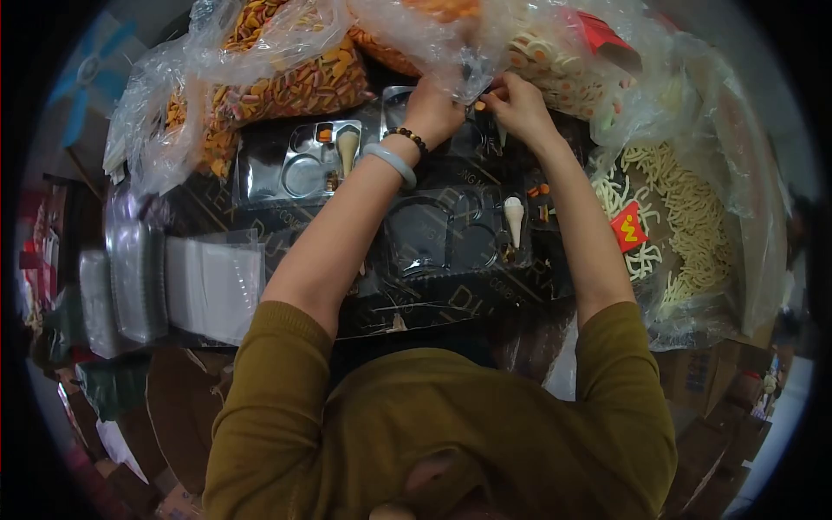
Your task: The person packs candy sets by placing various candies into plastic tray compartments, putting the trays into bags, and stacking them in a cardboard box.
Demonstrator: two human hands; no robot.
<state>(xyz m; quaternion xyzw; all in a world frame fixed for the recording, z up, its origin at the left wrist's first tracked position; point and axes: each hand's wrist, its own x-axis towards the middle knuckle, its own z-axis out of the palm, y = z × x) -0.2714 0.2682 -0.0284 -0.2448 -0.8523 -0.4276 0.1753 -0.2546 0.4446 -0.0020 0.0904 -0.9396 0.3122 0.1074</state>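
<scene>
My left hand, with a beaded bracelet and a pale bangle on the wrist, reaches over the far clear plastic tray. Its fingers are partly hidden beside a clear plastic bag. Close by on the right, my right hand has thumb and fingertips pinched at a small orange piece. Another compartment tray lies to the left, holding a toy ice cream cone and small orange pieces. Nearer me is a third tray, with a white-topped cone at its right.
Bags of small orange-and-brown pieces and round white pieces line the back. Loose fry-shaped sticks and a red fries carton lie at right. Stacked clear plastic covers and flat clear packets stand at left.
</scene>
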